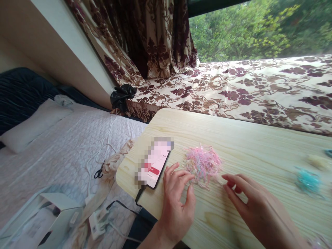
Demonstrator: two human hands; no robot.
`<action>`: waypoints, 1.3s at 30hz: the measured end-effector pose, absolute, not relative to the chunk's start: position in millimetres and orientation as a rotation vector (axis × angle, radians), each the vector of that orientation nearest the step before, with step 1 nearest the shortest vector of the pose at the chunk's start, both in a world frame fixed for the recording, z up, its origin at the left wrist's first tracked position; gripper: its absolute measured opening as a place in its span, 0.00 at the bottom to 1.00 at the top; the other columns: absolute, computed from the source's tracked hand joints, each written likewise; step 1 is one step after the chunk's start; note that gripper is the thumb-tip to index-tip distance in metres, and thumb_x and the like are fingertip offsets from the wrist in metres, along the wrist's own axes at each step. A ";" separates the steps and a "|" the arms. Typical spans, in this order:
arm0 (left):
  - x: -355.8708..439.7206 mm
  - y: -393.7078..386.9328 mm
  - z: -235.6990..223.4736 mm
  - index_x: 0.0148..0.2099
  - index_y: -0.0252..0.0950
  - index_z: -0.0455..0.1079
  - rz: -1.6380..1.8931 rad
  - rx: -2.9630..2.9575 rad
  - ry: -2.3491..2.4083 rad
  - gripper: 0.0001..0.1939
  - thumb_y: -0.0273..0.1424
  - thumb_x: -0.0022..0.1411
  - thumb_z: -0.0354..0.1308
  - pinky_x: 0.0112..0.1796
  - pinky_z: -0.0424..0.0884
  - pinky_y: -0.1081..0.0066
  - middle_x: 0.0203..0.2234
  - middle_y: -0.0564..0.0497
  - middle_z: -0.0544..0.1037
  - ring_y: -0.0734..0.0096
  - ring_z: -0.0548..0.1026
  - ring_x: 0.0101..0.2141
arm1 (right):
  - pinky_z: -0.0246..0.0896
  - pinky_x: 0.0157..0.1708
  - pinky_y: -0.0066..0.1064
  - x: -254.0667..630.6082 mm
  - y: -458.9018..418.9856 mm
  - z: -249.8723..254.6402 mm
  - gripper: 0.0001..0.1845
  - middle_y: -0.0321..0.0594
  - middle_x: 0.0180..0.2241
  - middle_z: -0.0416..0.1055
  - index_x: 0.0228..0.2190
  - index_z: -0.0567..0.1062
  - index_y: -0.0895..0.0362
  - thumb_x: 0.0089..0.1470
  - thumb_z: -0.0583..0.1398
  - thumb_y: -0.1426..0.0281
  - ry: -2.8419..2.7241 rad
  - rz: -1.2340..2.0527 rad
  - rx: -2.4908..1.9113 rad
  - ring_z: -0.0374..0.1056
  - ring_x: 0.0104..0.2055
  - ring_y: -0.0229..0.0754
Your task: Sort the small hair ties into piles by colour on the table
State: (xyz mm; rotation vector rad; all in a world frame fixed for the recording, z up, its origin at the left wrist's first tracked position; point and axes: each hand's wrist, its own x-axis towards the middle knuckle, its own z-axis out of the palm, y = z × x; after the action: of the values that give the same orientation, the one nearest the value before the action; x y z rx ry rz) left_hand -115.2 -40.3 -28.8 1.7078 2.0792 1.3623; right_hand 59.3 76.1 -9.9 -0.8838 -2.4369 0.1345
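A loose heap of thin pink strands [203,162], with some pale yellow and bluish ones among them, lies on the light wooden table [249,138]. My left hand [177,197] is at the heap's left front edge, its fingers curved and apart, with nothing visible in them. To the right of the heap is my right hand [249,195]. Its thumb and index fingertips are close to each other with a small gap, near the outermost strands. Whether a fine strand lies between them is too small to tell.
A phone [155,166] with a cable lies left of the heap. At the right are a turquoise bundle [308,180] and a cream-coloured one [319,161]. Beside the table is a bed [85,128] with a power strip [97,221] and a white box [59,211].
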 end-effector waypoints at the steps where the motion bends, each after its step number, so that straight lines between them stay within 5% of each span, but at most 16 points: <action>1: -115.4 -40.6 -29.2 0.52 0.42 0.67 1.360 1.710 2.080 0.16 0.20 0.65 0.51 0.61 0.61 0.44 0.45 0.48 0.77 0.57 0.65 0.60 | 0.67 0.23 0.27 62.0 75.2 -10.0 0.16 0.35 0.28 0.76 0.39 0.73 0.53 0.68 0.49 0.60 -2.428 0.136 -0.888 0.75 0.26 0.37; 9: -117.6 -39.1 -30.8 0.52 0.42 0.67 1.365 1.766 2.073 0.16 0.20 0.66 0.50 0.61 0.64 0.51 0.44 0.49 0.77 0.61 0.66 0.60 | 0.68 0.24 0.26 72.6 68.2 -11.0 0.15 0.32 0.28 0.76 0.35 0.73 0.50 0.68 0.50 0.59 -2.447 0.154 -0.928 0.75 0.27 0.36; 29: -116.5 -39.1 -31.9 0.51 0.41 0.67 1.375 1.776 2.114 0.16 0.19 0.65 0.50 0.58 0.68 0.50 0.44 0.47 0.77 0.58 0.68 0.59 | 0.64 0.24 0.31 57.9 74.6 -9.0 0.21 0.36 0.24 0.73 0.24 0.74 0.50 0.64 0.50 0.59 -2.427 0.326 -1.074 0.72 0.25 0.41; 39: -118.3 -38.2 -35.6 0.51 0.41 0.68 1.332 1.837 2.164 0.15 0.20 0.66 0.50 0.57 0.70 0.51 0.43 0.48 0.78 0.58 0.69 0.58 | 0.65 0.24 0.25 74.4 69.7 -0.2 0.18 0.33 0.24 0.71 0.26 0.71 0.51 0.66 0.52 0.62 -2.296 0.443 -0.973 0.70 0.24 0.35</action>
State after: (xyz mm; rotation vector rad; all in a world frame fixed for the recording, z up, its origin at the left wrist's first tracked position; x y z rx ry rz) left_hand -118.3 -38.2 -35.6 1.8370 2.1644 1.3317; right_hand 74.4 69.7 -0.2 -0.9726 -2.2963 0.4427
